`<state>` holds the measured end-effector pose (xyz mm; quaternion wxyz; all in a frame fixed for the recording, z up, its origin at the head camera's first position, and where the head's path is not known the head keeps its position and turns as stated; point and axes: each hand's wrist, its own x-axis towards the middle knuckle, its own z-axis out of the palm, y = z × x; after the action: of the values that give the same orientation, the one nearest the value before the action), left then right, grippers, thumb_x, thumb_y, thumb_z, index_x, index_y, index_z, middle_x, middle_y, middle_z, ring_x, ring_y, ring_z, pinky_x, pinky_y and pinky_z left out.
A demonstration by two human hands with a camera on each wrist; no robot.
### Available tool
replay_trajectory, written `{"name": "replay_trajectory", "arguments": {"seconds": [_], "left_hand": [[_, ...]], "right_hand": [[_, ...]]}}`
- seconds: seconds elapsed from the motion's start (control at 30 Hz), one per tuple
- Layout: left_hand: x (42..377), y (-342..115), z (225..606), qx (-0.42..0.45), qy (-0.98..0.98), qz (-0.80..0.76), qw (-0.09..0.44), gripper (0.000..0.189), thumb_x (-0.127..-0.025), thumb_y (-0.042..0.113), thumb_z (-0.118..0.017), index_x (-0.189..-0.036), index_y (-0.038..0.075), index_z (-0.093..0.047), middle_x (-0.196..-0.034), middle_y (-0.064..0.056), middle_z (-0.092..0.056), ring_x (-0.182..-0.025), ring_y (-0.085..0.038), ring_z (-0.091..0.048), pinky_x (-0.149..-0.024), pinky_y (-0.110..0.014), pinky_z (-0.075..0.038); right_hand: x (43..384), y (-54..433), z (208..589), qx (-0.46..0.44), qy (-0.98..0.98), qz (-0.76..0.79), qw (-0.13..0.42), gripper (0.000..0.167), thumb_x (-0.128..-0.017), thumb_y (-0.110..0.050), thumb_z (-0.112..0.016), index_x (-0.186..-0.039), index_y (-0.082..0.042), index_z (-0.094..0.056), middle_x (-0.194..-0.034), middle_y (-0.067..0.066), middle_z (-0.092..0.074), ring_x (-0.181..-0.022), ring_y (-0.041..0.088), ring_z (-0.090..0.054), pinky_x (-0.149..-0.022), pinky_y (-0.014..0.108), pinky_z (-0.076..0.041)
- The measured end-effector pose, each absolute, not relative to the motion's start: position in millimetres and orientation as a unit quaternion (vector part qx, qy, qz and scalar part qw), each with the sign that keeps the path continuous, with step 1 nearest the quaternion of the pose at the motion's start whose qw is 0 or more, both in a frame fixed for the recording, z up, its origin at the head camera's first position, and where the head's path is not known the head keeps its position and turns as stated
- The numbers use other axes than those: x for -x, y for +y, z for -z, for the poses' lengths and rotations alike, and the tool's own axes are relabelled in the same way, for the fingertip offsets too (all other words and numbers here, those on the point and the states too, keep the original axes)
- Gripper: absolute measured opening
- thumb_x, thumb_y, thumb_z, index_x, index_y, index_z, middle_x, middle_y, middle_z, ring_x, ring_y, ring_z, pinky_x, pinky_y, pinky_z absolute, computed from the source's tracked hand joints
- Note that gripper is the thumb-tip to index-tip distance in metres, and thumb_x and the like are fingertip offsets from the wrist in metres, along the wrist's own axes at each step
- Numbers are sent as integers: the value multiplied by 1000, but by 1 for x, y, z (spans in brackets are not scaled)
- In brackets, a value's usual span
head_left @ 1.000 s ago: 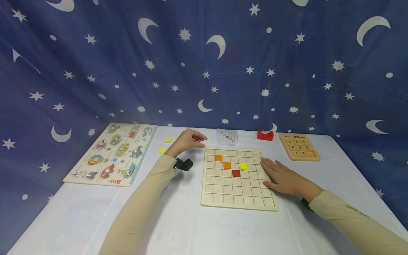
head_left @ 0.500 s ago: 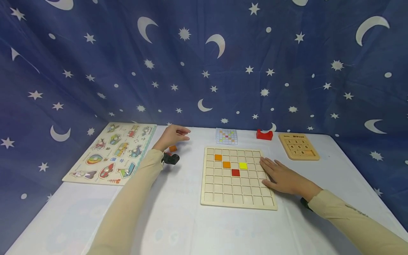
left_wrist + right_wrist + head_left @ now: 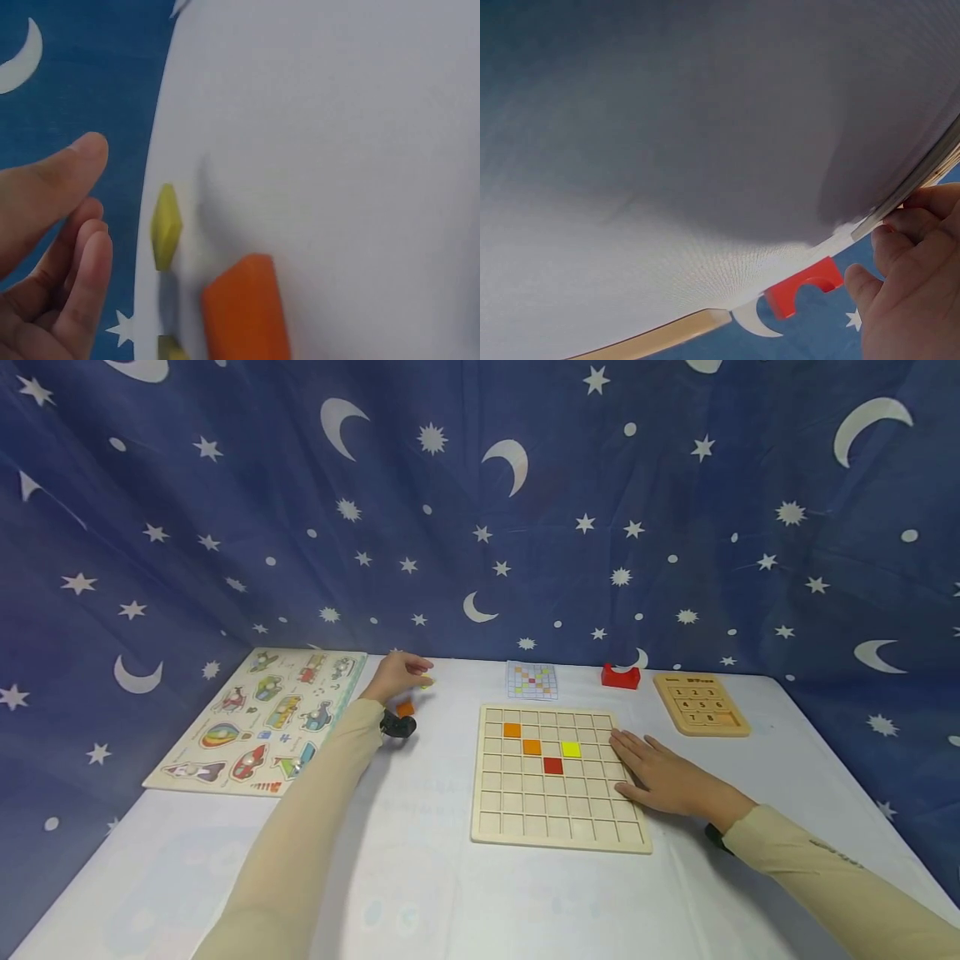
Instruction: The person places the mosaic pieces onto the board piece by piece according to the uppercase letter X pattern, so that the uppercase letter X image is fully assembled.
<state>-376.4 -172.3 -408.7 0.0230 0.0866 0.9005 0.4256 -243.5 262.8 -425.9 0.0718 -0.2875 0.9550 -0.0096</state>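
The left hand, loosely curled and empty, hovers by a yellow tile while the right hand rests, fingers outstretched, on the board.

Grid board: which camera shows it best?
The head view: the whole grid board is in frame, its four coloured tiles clear, with the right hand covering only part of one edge. The right wrist view catches just a sliver of its edge beside the hand; the left wrist view shows none.
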Motion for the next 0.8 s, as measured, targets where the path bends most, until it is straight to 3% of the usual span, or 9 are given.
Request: {"name": "replay_trajectory", "arguments": {"seconds": [0.8], "left_hand": [[380, -169, 427, -19, 902, -431, 23, 40, -80, 0, -70, -119, -1, -63, -124, -19, -60, -112, -32, -55, -99, -39, -45]], "right_hand": [[243, 260, 423, 276, 958, 8, 82, 77, -93, -48, -48, -148, 0, -23, -155, 18, -23, -143, 35, -22, -115, 55, -19]]}}
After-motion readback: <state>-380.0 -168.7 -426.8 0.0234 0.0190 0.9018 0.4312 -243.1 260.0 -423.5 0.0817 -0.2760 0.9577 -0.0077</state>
